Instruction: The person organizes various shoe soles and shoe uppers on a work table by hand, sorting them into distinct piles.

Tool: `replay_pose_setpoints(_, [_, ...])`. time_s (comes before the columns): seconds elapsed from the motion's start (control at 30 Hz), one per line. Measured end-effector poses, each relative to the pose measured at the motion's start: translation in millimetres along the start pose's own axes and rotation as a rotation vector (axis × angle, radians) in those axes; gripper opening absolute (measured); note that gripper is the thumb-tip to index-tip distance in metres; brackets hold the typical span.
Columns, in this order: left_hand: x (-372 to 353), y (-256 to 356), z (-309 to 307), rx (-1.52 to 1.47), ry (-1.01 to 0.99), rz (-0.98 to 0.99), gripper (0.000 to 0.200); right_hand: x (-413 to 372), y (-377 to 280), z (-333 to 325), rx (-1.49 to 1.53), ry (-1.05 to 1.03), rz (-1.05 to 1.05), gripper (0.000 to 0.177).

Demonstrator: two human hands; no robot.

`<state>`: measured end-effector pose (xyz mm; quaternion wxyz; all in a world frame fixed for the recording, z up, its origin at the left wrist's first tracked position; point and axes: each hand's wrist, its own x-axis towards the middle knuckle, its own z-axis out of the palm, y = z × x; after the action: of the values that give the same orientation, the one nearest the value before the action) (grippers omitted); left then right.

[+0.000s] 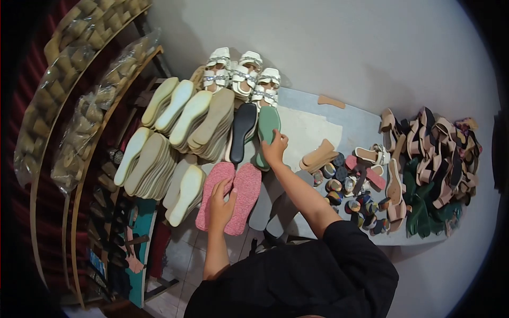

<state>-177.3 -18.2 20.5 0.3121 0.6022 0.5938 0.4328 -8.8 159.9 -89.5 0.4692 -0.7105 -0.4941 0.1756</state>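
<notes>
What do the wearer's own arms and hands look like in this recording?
The left hand and right hand are both bare, with no gloves, and no watch or bracelet shows at either wrist. The wearer has on a plain black top; its loose right sleeve ends near the elbow, leaving the forearm uncovered. No markings show on the fabric.
</notes>
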Motion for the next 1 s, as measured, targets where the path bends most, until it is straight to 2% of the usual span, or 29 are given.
replay_pose_setpoints(0.07, [-10,-1,-8,0.025,0.03,-0.013,0.032,5,4,17,-0.075,-0.004,0.067,0.055])
replay_pose_setpoints(0.1, [-14,-1,-11,0.053,0.029,-0.003,0.032,3,-2,13,-0.113,-0.132,0.181,0.051])
replay_pose_setpoints(0.2, [-21,-21,-10,0.012,0.02,-0.022,0.032,-4,-6,3,-0.205,-0.162,0.121,0.053])
replay_pose_setpoints(0.33, [-21,-28,3,-0.02,-0.026,-0.024,0.033,-8,-13,-15,-0.288,-0.259,0.155,0.059])
replay_pose_setpoints(0.4, [-14,-23,13,-0.008,-0.061,0.009,0.032,-12,-6,-22,-0.143,-0.183,0.147,0.061])
replay_pose_setpoints(0.57, [5,30,42,-0.019,-0.141,0.051,0.03,-35,24,-104,0.084,-0.108,-0.08,0.049])
replay_pose_setpoints(0.67, [16,31,69,0.019,-0.23,0.253,0.029,-56,55,-176,0.069,-0.007,-0.104,0.043])
replay_pose_setpoints(0.73, [17,41,89,0.005,-0.354,0.246,0.031,-74,88,-217,0.067,0.073,-0.077,0.039])
replay_pose_setpoints(0.87, [9,42,135,0.025,-0.614,0.312,0.032,-124,130,-303,0.031,0.286,0.15,0.036])
replay_pose_setpoints(1.0, [-4,50,173,0.014,-0.826,0.394,0.034,-173,156,-361,-0.013,0.52,0.348,0.032])
